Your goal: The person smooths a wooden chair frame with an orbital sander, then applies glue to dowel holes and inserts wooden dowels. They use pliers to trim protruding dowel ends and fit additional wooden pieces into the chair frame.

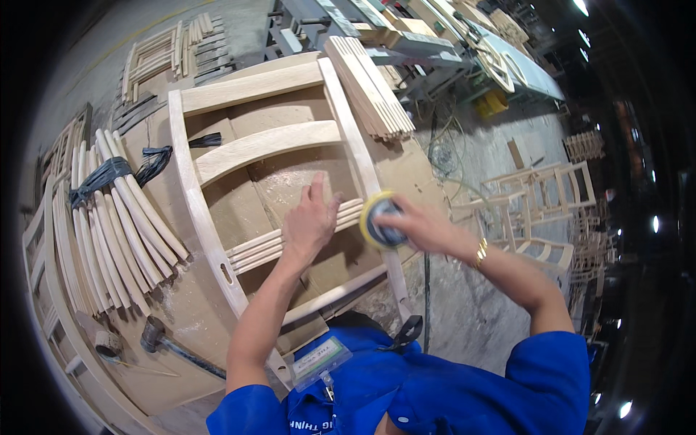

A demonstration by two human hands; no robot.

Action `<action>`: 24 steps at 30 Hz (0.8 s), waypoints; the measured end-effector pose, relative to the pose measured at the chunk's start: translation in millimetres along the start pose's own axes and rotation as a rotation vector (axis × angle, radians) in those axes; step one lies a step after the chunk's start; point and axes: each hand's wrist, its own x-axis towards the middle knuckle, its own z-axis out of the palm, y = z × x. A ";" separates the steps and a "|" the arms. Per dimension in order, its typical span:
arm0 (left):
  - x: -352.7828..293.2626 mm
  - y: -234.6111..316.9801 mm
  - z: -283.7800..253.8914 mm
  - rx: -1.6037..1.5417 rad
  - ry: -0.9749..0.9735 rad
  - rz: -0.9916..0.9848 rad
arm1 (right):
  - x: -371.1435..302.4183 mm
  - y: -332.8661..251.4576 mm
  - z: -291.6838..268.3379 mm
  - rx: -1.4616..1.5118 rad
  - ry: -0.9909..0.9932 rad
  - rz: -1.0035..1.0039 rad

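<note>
A pale wooden frame (194, 192) with straight side rails and curved crosspieces lies in front of me. Across its lower part run several thin wooden slats (259, 249), side by side. Over these slats is my left hand (310, 223), its fingers stretched and apart, with nothing visible in them. Whether its palm touches the wood cannot be seen. My right hand (415, 225) grips a round disc (378, 220) with a yellow rim and dark grey centre, like a sanding pad. The disc is at the frame's right side rail, by the slat ends.
At left, a bundle of curved wooden sticks (119, 217) is tied with dark plastic, and a black-headed mallet (154, 335) lies below it. Stacked boards (366, 90) stand beyond the frame. Chair frames (540, 196) are at right. Brown cardboard (163, 377) lies underneath.
</note>
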 end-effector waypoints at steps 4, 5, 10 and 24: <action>-3.6 1.9 0.5 -0.081 0.036 -0.019 | 13.2 13.0 5.2 -0.031 0.104 0.030; -4.7 2.1 -0.3 -0.091 0.048 -0.028 | 2.1 9.1 11.3 -0.031 0.111 0.013; -6.3 1.7 -0.7 -0.056 0.028 0.013 | -91.8 -21.3 54.9 0.089 0.050 0.057; -90.8 80.5 151.8 0.307 -0.118 0.476 | -262.9 41.8 170.5 0.454 0.917 0.669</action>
